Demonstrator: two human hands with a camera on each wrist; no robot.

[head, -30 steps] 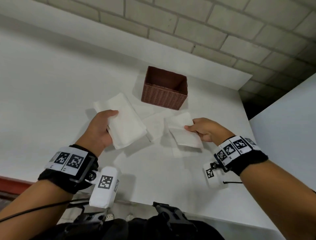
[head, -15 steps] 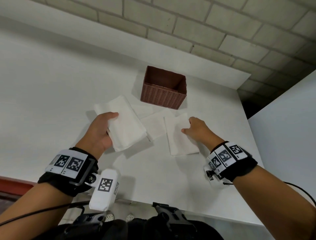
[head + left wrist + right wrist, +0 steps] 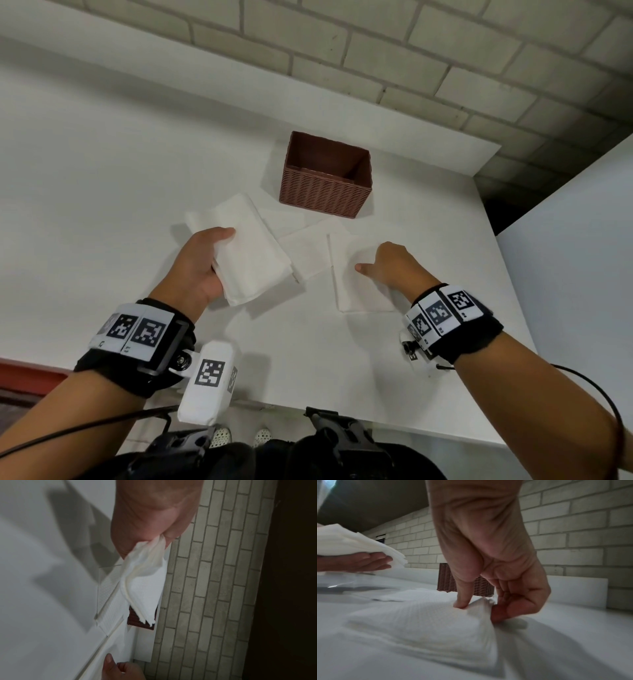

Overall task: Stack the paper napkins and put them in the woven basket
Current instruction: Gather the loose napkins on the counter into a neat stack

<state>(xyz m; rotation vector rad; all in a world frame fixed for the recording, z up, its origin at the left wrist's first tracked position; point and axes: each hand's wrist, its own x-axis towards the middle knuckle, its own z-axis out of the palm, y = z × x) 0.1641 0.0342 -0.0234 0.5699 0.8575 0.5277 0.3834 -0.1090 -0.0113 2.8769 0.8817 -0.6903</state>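
My left hand (image 3: 219,253) grips a stack of white paper napkins (image 3: 250,257) above the white table, thumb on top and fingers underneath. The left wrist view shows the stack (image 3: 144,582) fanning out from my palm. My right hand (image 3: 371,260) is down on a napkin (image 3: 356,291) lying flat right of centre. In the right wrist view my thumb and fingers (image 3: 479,605) pinch that napkin's (image 3: 419,622) raised far edge. Another napkin (image 3: 308,257) lies flat between my hands. The brown woven basket (image 3: 325,185) stands behind them, and no napkin shows inside it.
The white table (image 3: 102,171) ends at a grey brick wall (image 3: 445,68) behind the basket. Its right edge runs past my right wrist, next to a white panel (image 3: 582,257). Bare tabletop spreads to the left and in front of me.
My right hand lowered its lifted napkin flat onto the table and now pinches its edge. The left hand kept its stack nearly still.
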